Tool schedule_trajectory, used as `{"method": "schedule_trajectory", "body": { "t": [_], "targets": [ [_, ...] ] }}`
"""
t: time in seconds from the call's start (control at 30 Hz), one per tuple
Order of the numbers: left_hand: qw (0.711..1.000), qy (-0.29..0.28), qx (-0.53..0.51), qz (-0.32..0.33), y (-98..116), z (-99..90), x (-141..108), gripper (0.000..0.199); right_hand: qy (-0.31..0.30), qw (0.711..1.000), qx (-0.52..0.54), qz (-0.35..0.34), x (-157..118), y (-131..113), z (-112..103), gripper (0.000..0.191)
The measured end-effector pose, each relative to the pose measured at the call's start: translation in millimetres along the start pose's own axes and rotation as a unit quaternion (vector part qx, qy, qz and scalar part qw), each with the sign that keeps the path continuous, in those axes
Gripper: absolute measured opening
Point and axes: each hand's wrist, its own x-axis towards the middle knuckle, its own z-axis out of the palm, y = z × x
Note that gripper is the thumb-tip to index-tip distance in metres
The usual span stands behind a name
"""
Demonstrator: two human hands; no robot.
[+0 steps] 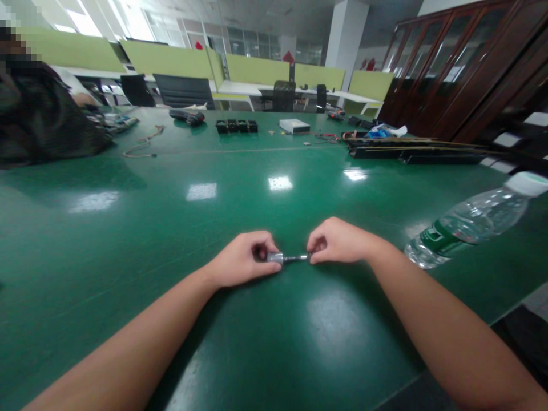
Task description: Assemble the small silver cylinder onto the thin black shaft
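Low over the green table [274,331], a small silvery cylinder with a thin dark-and-silver shaft [295,258] lies level between my hands; its exact kind is too small to make out. My left hand [246,260] pinches the thick cylinder end between thumb and fingers. At the other end, my right hand [338,241] is closed, its thumb and fingertips at the tip of the shaft. Those fingers hide the very tip.
A clear plastic bottle [471,222] with a green label is beside my right forearm. Farther back are black fan-like parts [237,126], a white-grey box [294,126], a cable [141,147] and long black rails [411,151]. Someone in dark clothing [43,114] is at far left.
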Motion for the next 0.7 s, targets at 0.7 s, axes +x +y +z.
{"method": "schedule_trajectory", "body": {
  "t": [0.7],
  "targets": [
    [1.0,0.021,0.006,-0.011,-0.5,-1.2,-0.6,0.025,0.111,0.985,-0.064,-0.112,21.6,-15.2,40.6,0.023]
  ]
}}
